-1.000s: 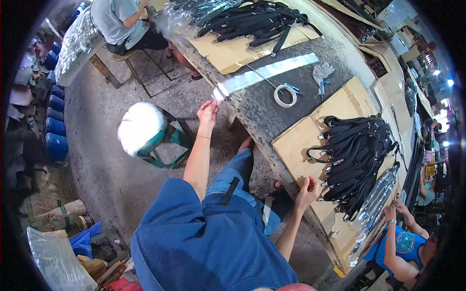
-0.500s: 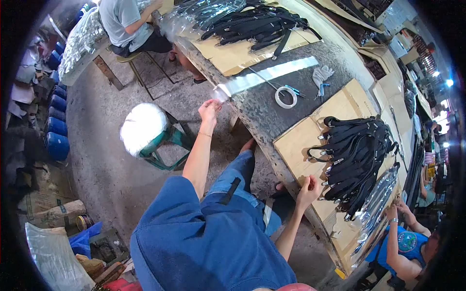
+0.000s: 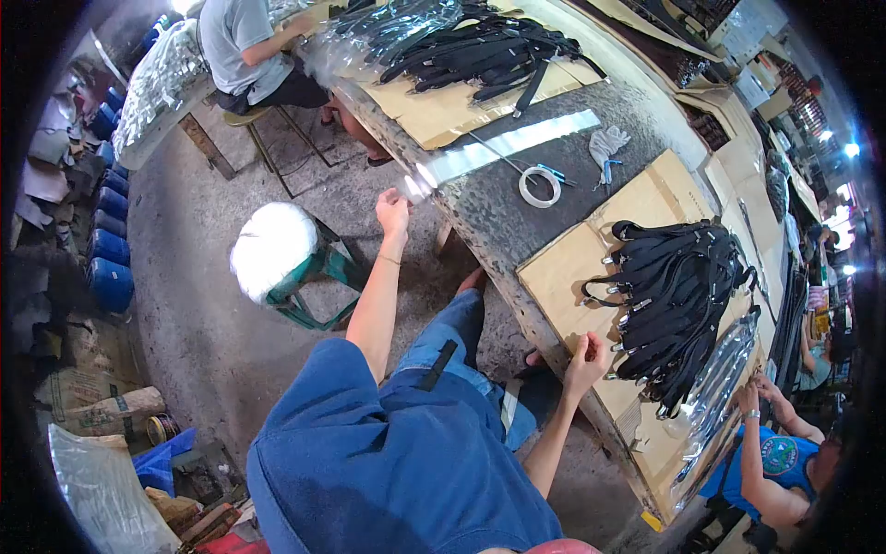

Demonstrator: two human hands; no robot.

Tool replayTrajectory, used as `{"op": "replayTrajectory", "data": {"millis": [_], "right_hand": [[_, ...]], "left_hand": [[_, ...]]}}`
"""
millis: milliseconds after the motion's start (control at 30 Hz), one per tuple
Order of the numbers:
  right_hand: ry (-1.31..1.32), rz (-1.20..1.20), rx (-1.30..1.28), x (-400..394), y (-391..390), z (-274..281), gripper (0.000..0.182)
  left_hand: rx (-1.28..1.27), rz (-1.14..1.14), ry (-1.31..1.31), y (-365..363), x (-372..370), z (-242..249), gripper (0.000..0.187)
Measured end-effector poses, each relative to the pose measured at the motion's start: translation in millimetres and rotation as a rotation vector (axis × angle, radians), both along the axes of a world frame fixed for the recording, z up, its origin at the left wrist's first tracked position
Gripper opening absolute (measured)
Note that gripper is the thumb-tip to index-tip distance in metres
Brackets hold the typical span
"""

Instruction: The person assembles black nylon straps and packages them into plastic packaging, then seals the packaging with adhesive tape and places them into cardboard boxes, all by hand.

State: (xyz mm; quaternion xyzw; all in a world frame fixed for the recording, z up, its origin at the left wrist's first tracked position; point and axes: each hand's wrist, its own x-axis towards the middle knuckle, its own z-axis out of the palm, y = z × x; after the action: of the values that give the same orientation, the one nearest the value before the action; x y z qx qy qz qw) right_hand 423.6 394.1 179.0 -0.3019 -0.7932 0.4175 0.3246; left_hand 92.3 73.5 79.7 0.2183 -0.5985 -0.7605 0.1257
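Note:
My left hand [image 3: 392, 214] is closed in a pinch at the near end of a strip of clear plastic sleeves [image 3: 512, 146], just off the table's edge; the plastic at my fingertips is blurred. My right hand [image 3: 587, 363] hovers by the cardboard sheet [image 3: 572, 268], thumb and fingers pressed together; whatever they hold, if anything, is too small to make out. Beyond it lies a fanned pile of black straps with metal clips [image 3: 674, 305]. A roll of tape [image 3: 539, 186] and a crumpled grey glove [image 3: 608, 143] rest on the dark tabletop.
A second pile of black straps [image 3: 489, 55] lies on cardboard at the far end. A stool with a white-covered seat [image 3: 272, 249] stands left of me. One co-worker [image 3: 249, 46] sits at the far left; another in blue [image 3: 775, 457] works at right. Plastic-wrapped straps [image 3: 720, 397] lie nearby.
My left hand has shifted slightly left and stays by the end of the plastic. My right hand has hardly moved. The seated co-worker's arm has moved a little.

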Motion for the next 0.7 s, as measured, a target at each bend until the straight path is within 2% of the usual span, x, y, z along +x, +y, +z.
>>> {"op": "replayTrajectory", "data": {"millis": [100, 167, 400, 467, 567, 700], "right_hand": [[-0.015, 0.009, 0.049, 0, 3, -3, 0.017], [0.017, 0.025, 0.020, 0, 5, -7, 0.017], [0.008, 0.020, 0.046, 2, 5, -8, 0.018], [-0.010, 0.032, 0.066, 2, 5, -5, 0.017], [0.005, 0.030, 0.072, 2, 5, -5, 0.017], [0.068, 0.018, 0.042, 1, 4, -5, 0.013]], "left_hand": [[0.083, -0.063, -0.006, -4, -1, 2, 0.032], [0.037, -0.065, -0.033, -3, 1, 5, 0.019], [-0.138, -0.021, -0.078, -11, -5, 2, 0.015], [-0.563, 0.126, 0.016, -7, 2, 16, 0.020], [-0.616, 0.117, -0.076, -3, 8, 43, 0.024], [-0.612, 0.202, 0.031, -5, -5, 20, 0.024]]}}
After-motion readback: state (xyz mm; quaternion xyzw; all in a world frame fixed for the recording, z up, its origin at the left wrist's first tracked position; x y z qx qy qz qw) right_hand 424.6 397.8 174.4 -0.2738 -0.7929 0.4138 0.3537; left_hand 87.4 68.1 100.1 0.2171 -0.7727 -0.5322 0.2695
